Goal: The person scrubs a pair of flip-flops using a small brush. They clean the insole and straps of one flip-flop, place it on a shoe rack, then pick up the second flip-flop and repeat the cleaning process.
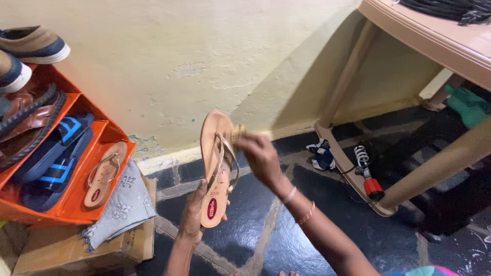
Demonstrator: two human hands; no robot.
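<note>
Dark stone floor (245, 220), yellow wall (169, 56) — orange rack (71, 209), perhaps plastic.

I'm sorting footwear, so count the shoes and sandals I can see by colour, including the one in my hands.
Tan sandals: 2, one held by the left hand with the right hand at its strap, the held sandal, and one in the orange rack
Blue sandals: 2
Brown sandals: 2
Tan and navy shoes: 2
Total: 8
</note>
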